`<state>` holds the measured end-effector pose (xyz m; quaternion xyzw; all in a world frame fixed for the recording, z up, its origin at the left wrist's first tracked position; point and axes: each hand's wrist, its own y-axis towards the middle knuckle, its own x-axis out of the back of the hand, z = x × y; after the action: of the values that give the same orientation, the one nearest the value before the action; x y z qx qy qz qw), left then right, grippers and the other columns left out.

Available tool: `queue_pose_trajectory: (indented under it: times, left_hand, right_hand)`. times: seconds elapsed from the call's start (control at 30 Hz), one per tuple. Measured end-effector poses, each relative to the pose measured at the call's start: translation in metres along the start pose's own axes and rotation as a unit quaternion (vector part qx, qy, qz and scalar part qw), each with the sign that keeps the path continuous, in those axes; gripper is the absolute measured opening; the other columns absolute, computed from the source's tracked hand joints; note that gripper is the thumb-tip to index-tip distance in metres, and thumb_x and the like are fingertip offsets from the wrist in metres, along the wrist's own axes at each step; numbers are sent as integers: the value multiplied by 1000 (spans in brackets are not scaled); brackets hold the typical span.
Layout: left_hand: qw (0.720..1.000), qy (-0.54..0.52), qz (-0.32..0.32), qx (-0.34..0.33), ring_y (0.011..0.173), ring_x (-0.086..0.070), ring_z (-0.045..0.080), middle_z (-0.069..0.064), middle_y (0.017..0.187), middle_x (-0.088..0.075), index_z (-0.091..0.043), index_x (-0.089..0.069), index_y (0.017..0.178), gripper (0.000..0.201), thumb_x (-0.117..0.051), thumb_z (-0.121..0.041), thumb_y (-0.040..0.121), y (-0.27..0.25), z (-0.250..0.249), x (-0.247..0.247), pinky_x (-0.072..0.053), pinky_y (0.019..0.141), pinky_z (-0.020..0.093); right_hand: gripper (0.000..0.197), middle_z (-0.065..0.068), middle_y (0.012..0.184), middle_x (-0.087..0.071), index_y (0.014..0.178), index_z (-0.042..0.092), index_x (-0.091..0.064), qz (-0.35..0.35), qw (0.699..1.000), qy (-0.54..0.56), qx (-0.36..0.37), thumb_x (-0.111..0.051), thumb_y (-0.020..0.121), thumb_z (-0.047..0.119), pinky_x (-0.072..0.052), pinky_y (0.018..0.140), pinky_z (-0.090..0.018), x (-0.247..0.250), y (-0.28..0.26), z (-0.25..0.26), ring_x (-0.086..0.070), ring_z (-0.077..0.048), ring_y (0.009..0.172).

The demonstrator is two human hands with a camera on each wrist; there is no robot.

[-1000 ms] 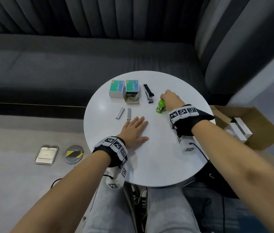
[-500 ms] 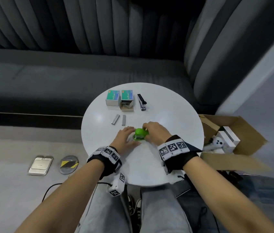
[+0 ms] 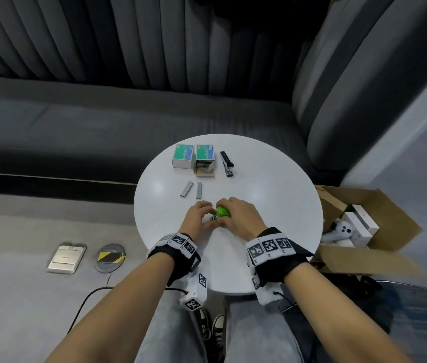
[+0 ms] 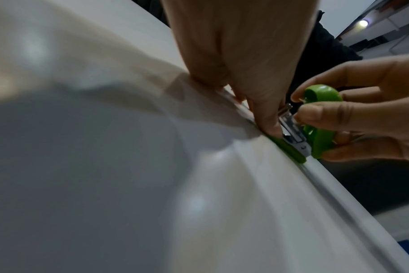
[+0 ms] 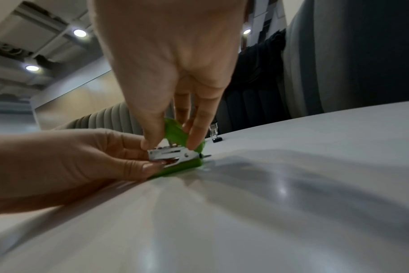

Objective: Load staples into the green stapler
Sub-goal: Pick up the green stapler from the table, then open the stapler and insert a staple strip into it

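Green stapler (image 3: 223,212) sits on the round white table (image 3: 272,205) toward its near edge, lid tipped up off the metal magazine. Left hand (image 3: 198,215) pinches its base and front end; right hand (image 3: 241,214) pinches the raised lid. Two staple strips (image 3: 192,190) lie just beyond toward the table's middle.

The stapler (image 3: 223,212) is bright green with a silver metal core; the tabletop (image 3: 272,205) white; 2 boxes (image 3: 183,156) teal-topped, lettering seemingly red; 2 staple strips (image 3: 186,189) grey; wristbands (image 3: 270,247) black-and-white checked.
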<state>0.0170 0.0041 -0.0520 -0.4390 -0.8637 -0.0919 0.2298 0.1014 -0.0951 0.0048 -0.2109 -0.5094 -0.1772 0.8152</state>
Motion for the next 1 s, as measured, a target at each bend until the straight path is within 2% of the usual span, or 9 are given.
queue_pose_trajectory:
  times: [0.2,0.27,0.37,0.47,0.53,0.6,0.73,0.87,1.0]
  left_hand:
    - [998,52,22,-2,120,-47,27,18,126,-52,-1,-68,98,27,-72,-9,73,2,-4,3,-29,95,19]
    - [998,60,21,-1,121,-47,26,17,126,-52,-2,-68,99,27,-72,-9,73,3,-4,3,-30,96,21]
    - [997,74,25,-8,120,-48,28,18,127,-52,-2,-69,99,27,-72,-9,73,5,-6,2,-31,97,23]
    - [997,79,24,-8,121,-47,27,18,128,-52,-2,-69,98,27,-72,-9,73,6,-8,2,-31,99,24]
    - [997,76,28,-7,122,-46,27,17,129,-52,-3,-69,99,26,-72,-10,74,7,-8,3,-30,102,25]
    - [996,79,37,-10,123,-46,27,17,129,-51,-4,-69,100,27,-72,-10,74,7,-7,3,-30,103,26]
    - [996,80,38,-8,123,-46,27,17,128,-51,-5,-70,99,26,-72,-9,73,7,-7,3,-30,100,23]
    - [996,77,36,-2,124,-45,25,14,128,-52,-7,-70,97,24,-72,-10,73,4,-6,3,-25,95,17]
    - [998,64,26,1,127,-41,20,11,130,-51,-9,-70,99,25,-71,-10,74,0,-7,4,-19,88,7]
  right_hand:
    - [30,-7,110,-54,113,17,-55,-37,995,87,-21,-60,85,26,-37,78,-28,7,-10,-13,-56,-27,97]
    - [28,-6,107,-51,111,16,-56,-47,992,110,-31,-62,84,23,-36,74,-25,9,-13,-17,-57,-25,90]
    - [24,-2,99,-50,105,14,-56,-45,986,157,-42,-64,83,16,-43,75,-29,14,-12,-24,-54,-21,82]
    - [19,-7,100,-55,95,13,-53,-35,958,272,-80,-64,82,6,-53,80,-38,21,-14,-38,-60,-26,79]
    - [18,-8,101,-56,94,11,-52,-25,944,307,-116,-64,82,3,-57,73,-33,22,-19,-51,-62,-25,77]
    - [20,-6,96,-57,95,9,-55,-22,956,258,-140,-67,79,4,-49,67,-22,18,-23,-62,-57,-19,75]
    - [27,-8,93,-58,100,7,-60,-27,972,189,-134,-70,75,8,-39,64,-25,11,-24,-66,-49,-21,82]
    - [28,-14,107,-60,102,8,-61,-34,980,156,-123,-69,76,10,-35,76,-27,11,-19,-67,-46,-20,91]
    - [26,-14,109,-60,102,5,-60,-30,983,140,-113,-69,77,9,-34,77,-25,9,-19,-64,-46,-18,89]
